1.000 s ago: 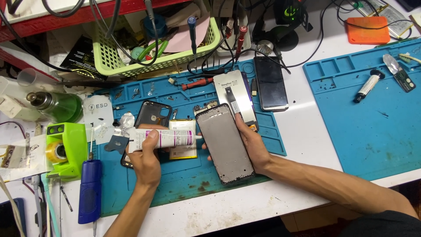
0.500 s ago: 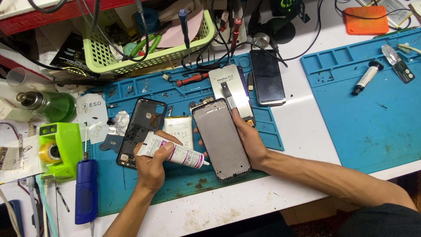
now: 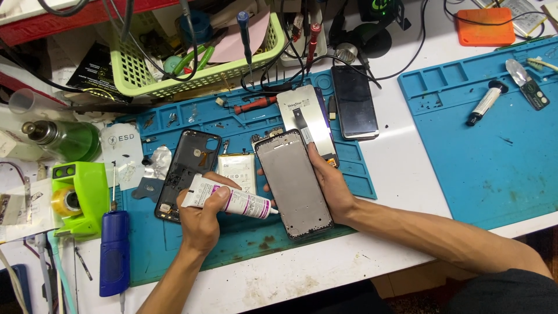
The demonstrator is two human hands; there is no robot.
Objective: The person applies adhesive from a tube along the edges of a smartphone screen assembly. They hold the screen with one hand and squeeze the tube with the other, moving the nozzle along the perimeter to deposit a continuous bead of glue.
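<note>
My left hand (image 3: 200, 218) grips a white glue tube (image 3: 226, 199) with pink print, its nozzle pointing right and touching the left edge of a grey phone frame (image 3: 293, 183). My right hand (image 3: 331, 183) holds that frame by its right side on the blue work mat (image 3: 244, 232). A black phone back cover (image 3: 186, 168) and a white battery (image 3: 237, 170) lie just behind the tube. A silver screen panel (image 3: 308, 116) rests beyond the frame.
A dark phone (image 3: 354, 102) lies at the mat's far right corner. A green basket (image 3: 192, 64) of tools and cables stands behind. A green tape dispenser (image 3: 78, 200) and blue electric screwdriver (image 3: 114, 253) sit left. A second blue mat (image 3: 494, 151) with a syringe lies right.
My left hand has swung the glue tube rightward until its nozzle meets the frame's left edge. My right hand stays on the frame.
</note>
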